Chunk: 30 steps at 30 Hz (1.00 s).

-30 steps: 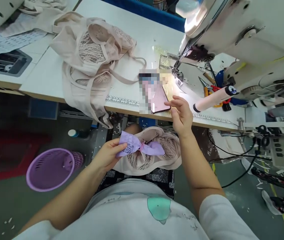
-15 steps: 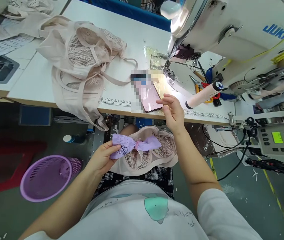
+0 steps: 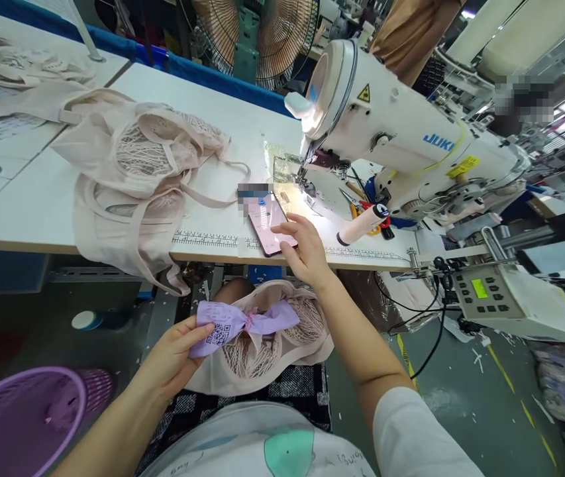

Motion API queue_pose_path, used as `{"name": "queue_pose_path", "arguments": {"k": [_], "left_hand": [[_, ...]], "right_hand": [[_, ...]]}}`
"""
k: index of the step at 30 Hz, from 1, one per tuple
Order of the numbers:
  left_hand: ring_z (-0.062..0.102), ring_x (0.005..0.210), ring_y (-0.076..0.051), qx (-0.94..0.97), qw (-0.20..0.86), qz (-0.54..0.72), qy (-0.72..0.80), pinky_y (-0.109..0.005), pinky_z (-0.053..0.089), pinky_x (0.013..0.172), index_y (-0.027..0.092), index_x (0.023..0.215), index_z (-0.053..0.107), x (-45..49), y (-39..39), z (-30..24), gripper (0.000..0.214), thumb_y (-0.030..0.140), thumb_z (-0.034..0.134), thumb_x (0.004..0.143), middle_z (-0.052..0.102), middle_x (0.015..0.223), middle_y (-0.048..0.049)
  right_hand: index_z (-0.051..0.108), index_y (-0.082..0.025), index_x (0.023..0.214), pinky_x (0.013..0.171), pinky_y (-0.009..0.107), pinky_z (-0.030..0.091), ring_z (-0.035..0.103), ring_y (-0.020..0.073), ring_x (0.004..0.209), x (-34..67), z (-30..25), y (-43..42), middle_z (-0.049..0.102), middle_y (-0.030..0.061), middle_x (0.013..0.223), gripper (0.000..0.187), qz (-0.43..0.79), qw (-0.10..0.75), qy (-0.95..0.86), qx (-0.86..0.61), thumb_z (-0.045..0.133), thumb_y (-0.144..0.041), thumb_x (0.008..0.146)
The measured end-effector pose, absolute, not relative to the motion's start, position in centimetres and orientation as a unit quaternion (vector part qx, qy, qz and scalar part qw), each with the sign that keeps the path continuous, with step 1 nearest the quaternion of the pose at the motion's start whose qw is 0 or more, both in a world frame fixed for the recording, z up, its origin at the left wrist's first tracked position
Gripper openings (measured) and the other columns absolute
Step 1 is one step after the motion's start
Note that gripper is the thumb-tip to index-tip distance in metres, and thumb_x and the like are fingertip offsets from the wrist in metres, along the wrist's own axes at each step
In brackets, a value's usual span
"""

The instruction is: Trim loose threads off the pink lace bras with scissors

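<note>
My left hand (image 3: 175,354) grips one end of a lilac paper ticket (image 3: 235,323) with a QR code, tied by a pink band around a bundle of beige lace garments (image 3: 262,344) resting on my lap. My right hand (image 3: 302,248) hovers over the table's front edge, fingers spread, its fingertips at the lower edge of a phone (image 3: 267,215) lying face up on the white table (image 3: 24,212). The hand holds nothing.
A white sewing machine (image 3: 401,139) stands at the right, with scissors (image 3: 359,209) and a pale thread cone (image 3: 361,225) beside it. A pile of beige lace garments (image 3: 133,179) hangs over the table edge. A purple basket (image 3: 18,417) sits on the floor at left; a control box (image 3: 491,298) at right.
The view has tilted up and right. My right hand has moved a little left onto the phone's lower edge. My left hand keeps its hold on the ticket.
</note>
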<state>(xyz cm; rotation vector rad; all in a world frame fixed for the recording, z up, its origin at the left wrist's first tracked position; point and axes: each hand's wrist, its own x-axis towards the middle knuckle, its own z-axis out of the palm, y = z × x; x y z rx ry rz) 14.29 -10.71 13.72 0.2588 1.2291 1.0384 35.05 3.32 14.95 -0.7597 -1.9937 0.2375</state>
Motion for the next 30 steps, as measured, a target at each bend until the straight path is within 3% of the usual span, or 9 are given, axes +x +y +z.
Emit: {"name": "queue_pose_path", "arguments": {"k": [9,16,24,30], "left_hand": [[0.067,0.071,-0.018,0.110,0.694,0.455,0.548,-0.020,0.053,0.062,0.016,0.071,0.072,14.2,-10.7,14.3,0.017,0.003,0.065,0.063,0.073,0.072,-0.0037],[0.067,0.073,-0.020,0.101,0.689,0.445,0.563,-0.020,0.053,0.062,0.016,0.071,0.071,14.0,-10.4,14.4,0.016,0.003,0.065,0.063,0.073,0.073,-0.0040],[0.067,0.066,-0.018,0.081,0.675,0.456,0.575,-0.020,0.053,0.058,0.015,0.067,0.070,14.4,-10.3,14.4,0.017,0.000,0.064,0.059,0.072,0.067,-0.0049],[0.067,0.065,-0.017,0.096,0.671,0.474,0.562,-0.020,0.053,0.059,0.014,0.071,0.069,14.2,-10.4,14.3,0.021,-0.002,0.064,0.058,0.072,0.068,-0.0055]], "right_hand": [[0.051,-0.022,0.101,0.096,0.045,0.037,0.044,0.0234,0.118,34.7,14.8,3.5,0.067,0.0040,0.096,0.021,0.099,0.447,-0.828,-0.323,0.038,-0.025,0.085],[0.052,-0.022,0.100,0.096,0.042,0.039,0.046,0.0191,0.116,35.8,14.6,2.6,0.066,0.0040,0.095,0.024,0.139,0.514,-0.770,-0.351,0.032,-0.025,0.088],[0.055,-0.022,0.097,0.096,0.043,0.039,0.045,0.0205,0.116,36.5,14.1,2.5,0.067,0.0036,0.093,0.021,0.148,0.475,-0.800,-0.336,0.037,-0.024,0.086],[0.050,-0.022,0.103,0.098,0.043,0.037,0.044,0.0188,0.118,36.6,13.9,2.6,0.067,0.0033,0.097,0.023,0.183,0.520,-0.758,-0.349,0.033,-0.024,0.089]]}}
